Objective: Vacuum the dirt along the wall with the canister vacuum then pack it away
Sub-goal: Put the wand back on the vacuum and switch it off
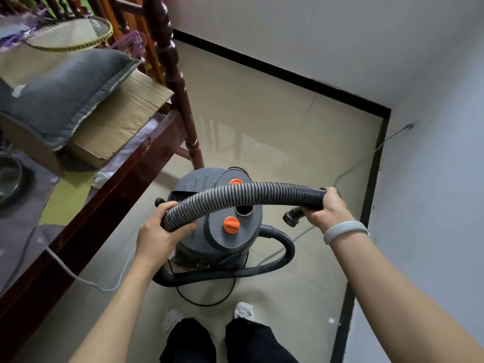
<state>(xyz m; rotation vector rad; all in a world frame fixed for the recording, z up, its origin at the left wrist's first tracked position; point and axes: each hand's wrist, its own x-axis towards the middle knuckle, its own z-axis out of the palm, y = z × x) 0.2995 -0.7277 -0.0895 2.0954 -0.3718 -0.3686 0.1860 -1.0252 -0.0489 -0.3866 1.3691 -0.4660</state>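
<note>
- We find the grey canister vacuum point(217, 226) standing on the tiled floor point(301, 142), near the corner of the white wall point(432, 179) and beside a dark wooden bench point(125, 169).
- Our left hand point(159, 231) is curled around one end of the ribbed hose point(248, 192).
- Our right hand point(327, 208) grips the other end, by the nozzle fitting point(292, 217).
- The hose arches above the canister lid, between both hands.
- A black power cord point(207, 299) loops on the floor behind the canister.
</note>
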